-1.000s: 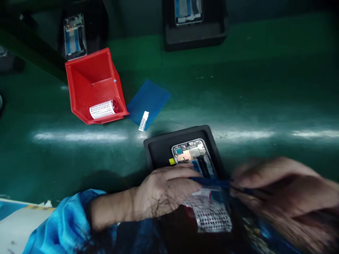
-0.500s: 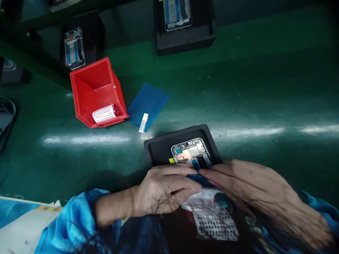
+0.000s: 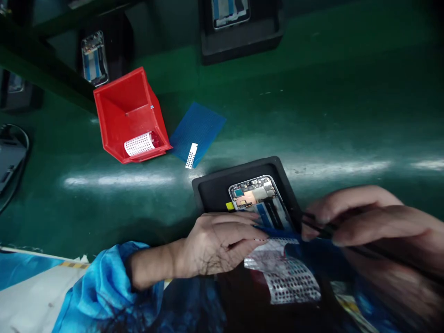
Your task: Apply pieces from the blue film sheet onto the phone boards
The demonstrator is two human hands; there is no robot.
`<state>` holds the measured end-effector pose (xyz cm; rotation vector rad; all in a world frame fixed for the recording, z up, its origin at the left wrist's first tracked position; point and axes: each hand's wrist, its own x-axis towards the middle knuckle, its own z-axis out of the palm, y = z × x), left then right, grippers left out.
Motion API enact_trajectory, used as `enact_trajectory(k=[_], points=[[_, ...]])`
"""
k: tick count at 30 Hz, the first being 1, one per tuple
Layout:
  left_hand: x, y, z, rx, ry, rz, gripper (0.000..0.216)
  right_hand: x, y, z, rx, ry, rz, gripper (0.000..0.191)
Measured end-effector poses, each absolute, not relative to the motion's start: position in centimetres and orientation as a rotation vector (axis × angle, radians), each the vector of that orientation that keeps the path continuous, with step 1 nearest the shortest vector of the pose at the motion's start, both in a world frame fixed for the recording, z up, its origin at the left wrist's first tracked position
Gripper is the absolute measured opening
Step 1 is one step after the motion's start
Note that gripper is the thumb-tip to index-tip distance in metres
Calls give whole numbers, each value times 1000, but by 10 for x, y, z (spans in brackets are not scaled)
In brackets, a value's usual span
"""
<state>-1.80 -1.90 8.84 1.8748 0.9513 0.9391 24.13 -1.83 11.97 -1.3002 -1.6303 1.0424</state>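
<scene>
One hand has shifted: the right hand (image 3: 367,219), pinching a dark slim tool (image 3: 314,223), now stands apart, right of the left hand (image 3: 215,245), which pinches the dotted sheet (image 3: 293,282), leaving more of the phone (image 3: 255,196) exposed in its tray (image 3: 213,199), just beyond the left hand.

Work surface (image 3: 347,129) is green; bin (image 3: 118,99), red; flat sheet (image 3: 197,127), blue. Strip (image 3: 191,156) shows rows of dark dots on white. Tray (image 3: 213,196) is black; tab (image 3: 229,206), yellow; phone (image 3: 259,196) bears silver edging, copper and teal patches.
</scene>
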Motion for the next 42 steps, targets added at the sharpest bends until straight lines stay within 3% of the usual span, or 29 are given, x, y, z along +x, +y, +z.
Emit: enact_trajectory(k=[4, 42], points=[[-17, -18, 89, 1870, 953, 944, 7, 232, -13, 122, -1140, -1694, 1090, 19], [-17, -16, 92, 1848, 957, 963, 4, 225, -7, 118, -1029, -1757, 1053, 24]])
